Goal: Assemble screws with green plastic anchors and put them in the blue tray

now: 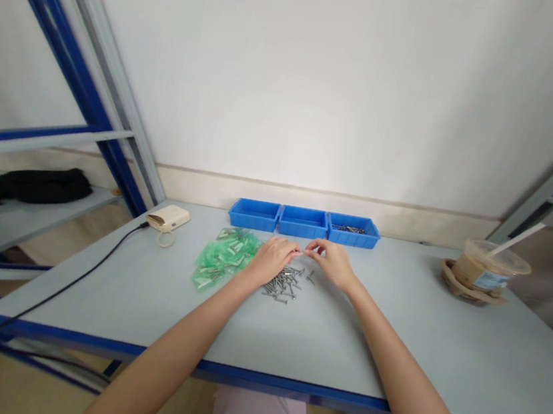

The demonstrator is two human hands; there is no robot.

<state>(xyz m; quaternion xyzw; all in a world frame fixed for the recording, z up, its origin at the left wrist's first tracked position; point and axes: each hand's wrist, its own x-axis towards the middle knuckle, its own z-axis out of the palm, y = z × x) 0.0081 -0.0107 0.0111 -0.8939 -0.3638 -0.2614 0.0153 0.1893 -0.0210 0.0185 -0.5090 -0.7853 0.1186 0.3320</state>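
My left hand [273,258] and my right hand [333,261] meet fingertip to fingertip above a pile of loose metal screws [284,283] on the grey table [391,342]. Both hands are pinched on a small pale item between them, too small to name. A heap of small green plastic bags [222,257] lies just left of my left hand. Behind the hands stands a row of three blue bins [303,222]; the right one holds several dark screws [349,229].
A cream device [168,218] with a black cable [70,282] lies at the table's back left. A lidded drink cup with a straw [488,270] stands at the right. Blue shelf posts flank the table; a black cloth [32,184] lies on the left shelf.
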